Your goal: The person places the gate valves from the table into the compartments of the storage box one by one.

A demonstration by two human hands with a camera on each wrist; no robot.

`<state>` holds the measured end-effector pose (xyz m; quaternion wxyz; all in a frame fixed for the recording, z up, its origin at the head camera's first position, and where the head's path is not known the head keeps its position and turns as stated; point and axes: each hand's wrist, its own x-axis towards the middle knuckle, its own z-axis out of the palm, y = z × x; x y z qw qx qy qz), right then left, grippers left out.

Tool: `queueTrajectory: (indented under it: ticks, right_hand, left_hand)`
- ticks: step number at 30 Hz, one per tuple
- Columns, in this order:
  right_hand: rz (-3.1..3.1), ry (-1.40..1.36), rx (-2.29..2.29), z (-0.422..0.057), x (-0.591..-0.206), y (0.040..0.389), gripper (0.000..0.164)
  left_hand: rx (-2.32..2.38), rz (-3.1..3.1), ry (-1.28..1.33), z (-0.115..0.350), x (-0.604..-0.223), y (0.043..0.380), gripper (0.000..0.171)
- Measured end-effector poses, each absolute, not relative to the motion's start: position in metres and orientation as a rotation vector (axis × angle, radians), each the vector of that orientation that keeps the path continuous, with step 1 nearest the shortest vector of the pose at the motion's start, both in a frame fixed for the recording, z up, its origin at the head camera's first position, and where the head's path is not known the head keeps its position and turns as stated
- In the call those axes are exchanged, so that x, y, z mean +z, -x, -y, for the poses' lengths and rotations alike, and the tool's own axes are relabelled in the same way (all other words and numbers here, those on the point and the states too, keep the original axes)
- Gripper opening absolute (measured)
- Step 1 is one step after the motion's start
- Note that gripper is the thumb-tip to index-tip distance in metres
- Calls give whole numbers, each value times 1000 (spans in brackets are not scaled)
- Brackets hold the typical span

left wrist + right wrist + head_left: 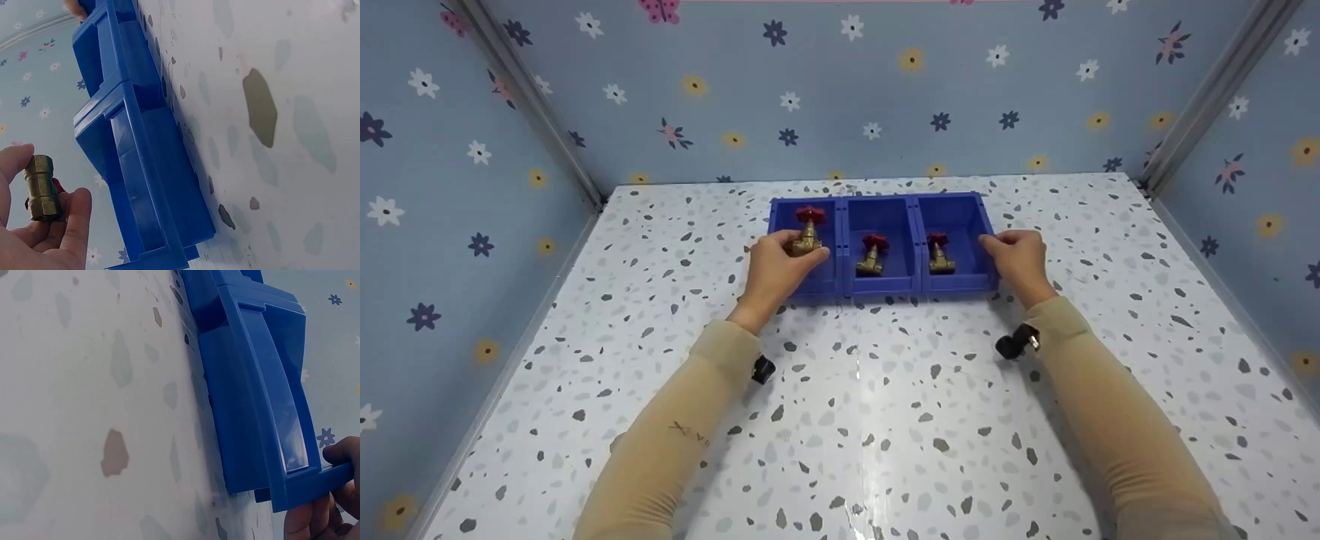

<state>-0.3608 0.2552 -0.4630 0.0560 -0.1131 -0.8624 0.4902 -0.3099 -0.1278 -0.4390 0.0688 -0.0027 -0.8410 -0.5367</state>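
Note:
My left hand [777, 268] pinches a brass valve [808, 238] with a red handwheel over the left compartment of a blue three-part bin [885, 286]. In the left wrist view the brass body of that valve [42, 188] sits between thumb and fingers, its red wheel mostly hidden behind. Two more brass valves with red wheels lie in the bin: one valve [871, 262] in the middle compartment, another valve [940, 259] in the right one. At the bin's right end, my right hand [1020, 259] grips the side wall [332, 479], thumb on one face and fingers on the other.
The bin stands on a white speckled table [885, 420] near its back edge. Blue flowered panels [825, 90] rise behind and on both sides, with metal posts [1207, 90] at the corners. Small black devices [1014, 343] are worn at both wrists.

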Motion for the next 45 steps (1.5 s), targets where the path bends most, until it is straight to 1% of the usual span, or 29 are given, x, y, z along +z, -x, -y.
queueTrajectory:
  ticks: [6,15,24,33,41,45]
  right_hand:
    - [2620,356,1500,-255,-462,360,35]
    - [2613,355,1499,-255,-463,361,34]
    - [2603,344,1493,-255,-463,360,36]
    - [2585,326,1514,-255,-464,359,34]
    - [2608,331,1506,-256,-464,360,37]
    - [2615,327,1498,-256,-464,360,36]
  left_hand:
    - [-1622,2526,-10,126,-440,312,50]
    - [-1603,2567,-69,123,-442,315,52]
    - [-1569,2604,-89,122,-445,317,44]
    - [-1608,2561,-150,119,-448,319,45]
    - [-1586,2575,-165,115,-450,321,40]
    - [-1556,2584,-166,114,-451,322,42]
